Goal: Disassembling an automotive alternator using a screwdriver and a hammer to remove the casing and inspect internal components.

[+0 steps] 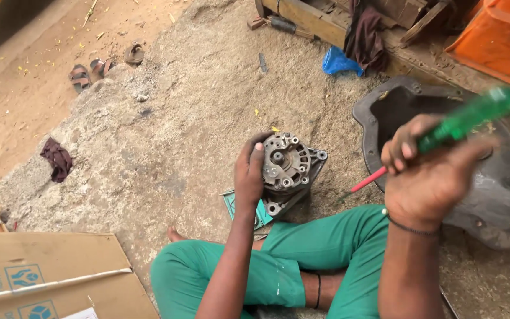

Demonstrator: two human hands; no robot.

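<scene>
I sit cross-legged on rough ground in green trousers. My left hand (250,172) grips the left side of a round, rusty metal alternator housing (288,168) that stands tilted on the ground before my knees. Raised to the right, my right hand (429,171) holds a screwdriver (457,125) with a translucent green handle and a red shaft; its tip points down-left toward the housing, still apart from it. A small teal card (260,214) lies under the housing.
A dark, greasy metal pan cover (503,189) lies at right. Flattened cardboard boxes (48,272) sit at lower left, a dark rag (58,158) at left, sandals (98,66) behind, a blue bag (340,61), a wooden frame and an orange crate (497,35) at the top.
</scene>
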